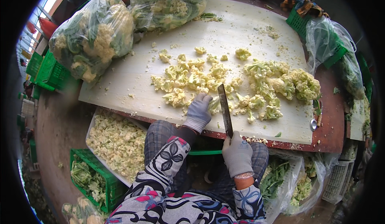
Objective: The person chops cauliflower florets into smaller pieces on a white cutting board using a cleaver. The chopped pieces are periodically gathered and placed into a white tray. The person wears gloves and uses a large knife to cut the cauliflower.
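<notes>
My right hand (237,156), in a grey knitted glove, grips a long straight knife (225,111) by its lower end. Its dark, narrow blade points up and away across a white board (180,115). Left of the blade, my gloved left hand (198,112) has its fingers curled against a cauliflower floret (214,105), with its thumb mostly hidden. Beyond both hands lies a loose spread of cut cauliflower florets (192,76). Larger cauliflower pieces (261,79) are heaped to the right of the blade, and a bigger head section (305,84) rests at the board's right side.
Plastic bags of cauliflower (96,37) stand at the board's far left. Below left are a white tub of florets (117,142) and a green crate of trimmings (87,179). A steel ring (313,124) lies near the right corner. Leaves fill a bag (276,176) below right.
</notes>
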{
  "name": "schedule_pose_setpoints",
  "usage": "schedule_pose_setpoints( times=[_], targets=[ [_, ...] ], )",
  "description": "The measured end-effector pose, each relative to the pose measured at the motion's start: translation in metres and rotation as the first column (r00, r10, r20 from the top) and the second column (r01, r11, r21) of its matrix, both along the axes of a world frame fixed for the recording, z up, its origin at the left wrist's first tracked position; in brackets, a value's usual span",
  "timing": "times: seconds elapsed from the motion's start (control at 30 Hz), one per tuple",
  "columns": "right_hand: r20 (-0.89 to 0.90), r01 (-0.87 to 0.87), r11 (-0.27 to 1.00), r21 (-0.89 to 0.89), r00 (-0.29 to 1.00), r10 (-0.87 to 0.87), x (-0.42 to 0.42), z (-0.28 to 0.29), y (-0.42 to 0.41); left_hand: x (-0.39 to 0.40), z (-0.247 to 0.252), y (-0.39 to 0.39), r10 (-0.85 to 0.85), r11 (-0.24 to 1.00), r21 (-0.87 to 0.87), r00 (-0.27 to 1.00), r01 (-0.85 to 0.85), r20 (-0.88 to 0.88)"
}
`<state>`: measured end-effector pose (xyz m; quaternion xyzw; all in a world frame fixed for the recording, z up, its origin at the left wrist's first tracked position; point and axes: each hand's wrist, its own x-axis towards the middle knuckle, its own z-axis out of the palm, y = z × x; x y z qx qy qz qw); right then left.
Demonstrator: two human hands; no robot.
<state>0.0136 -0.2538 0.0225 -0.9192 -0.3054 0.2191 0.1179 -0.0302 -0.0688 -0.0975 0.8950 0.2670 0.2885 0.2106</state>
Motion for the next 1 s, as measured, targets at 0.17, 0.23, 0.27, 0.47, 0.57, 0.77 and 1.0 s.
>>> schedule_pose_setpoints(
  times=[0.17,0.23,0.27,0.47,0.57,0.77,1.0],
  targets=[
    [0.006,-0.026,0.999,-0.023,1.000,0.026,-0.004,-0.022,-0.002,0.003,0.002,-0.003,-0.001,1.000,-0.017,1.000,0.001,-0.016],
    [0.011,-0.043,0.998,-0.054,0.999,0.043,-0.002,-0.028,0.001,0.004,0.002,-0.001,0.009,1.000,0.011,1.000,-0.009,-0.012],
    [0.001,-0.037,0.997,-0.068,0.999,0.037,0.000,-0.026,0.002,0.005,0.001,-0.001,0.007,1.000,0.016,1.000,-0.007,0.000],
    [-0.005,-0.045,0.994,-0.104,0.999,0.045,0.015,-0.026,0.018,0.005,-0.009,-0.004,0.042,0.999,0.004,0.999,-0.042,0.032],
    [-0.007,0.056,0.998,-0.035,0.998,-0.056,0.026,-0.027,0.023,0.008,-0.011,-0.011,0.117,0.990,-0.091,0.988,-0.108,0.098],
    [-0.034,0.117,0.986,0.123,0.993,-0.113,0.029,-0.023,0.008,-0.008,-0.008,-0.015,0.136,0.978,-0.159,0.991,-0.133,0.012],
    [-0.141,0.024,0.994,0.105,0.990,-0.009,-0.009,-0.029,-0.008,-0.014,-0.020,-0.011,0.298,0.866,-0.434,0.953,-0.248,0.051]
  ],
)
